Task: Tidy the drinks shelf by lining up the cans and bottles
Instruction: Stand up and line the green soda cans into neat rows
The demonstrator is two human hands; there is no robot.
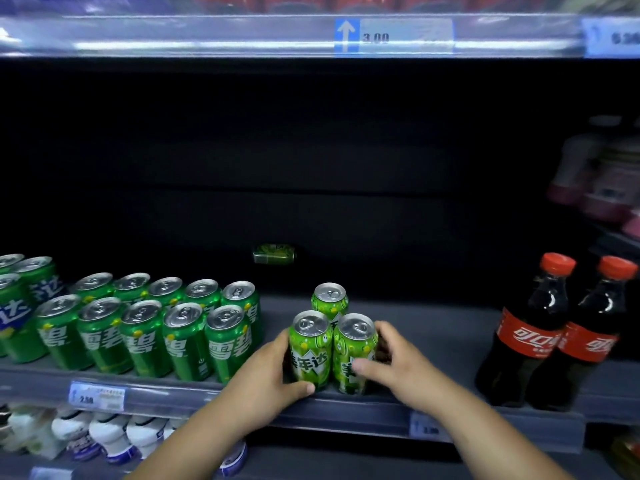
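Two light-green cans stand side by side at the shelf's front edge. My left hand (273, 372) grips the left light-green can (309, 351) from its left side. My right hand (391, 365) wraps the right light-green can (353, 351) from its right. A third light-green can (330, 301) stands just behind the pair. Far back in the dark, another green can (274, 253) lies on its side. To the left, dark-green cans (145, 327) stand in two tidy rows. Two cola bottles (554, 334) with red caps stand at the right.
The grey shelf (433, 327) has bare room between the light-green cans and the cola bottles. A price strip (97, 394) runs along its front lip. White bottles (110, 434) fill the shelf below. The upper shelf's rail (346, 36) hangs overhead. Blurred bottles (595, 174) stand far right.
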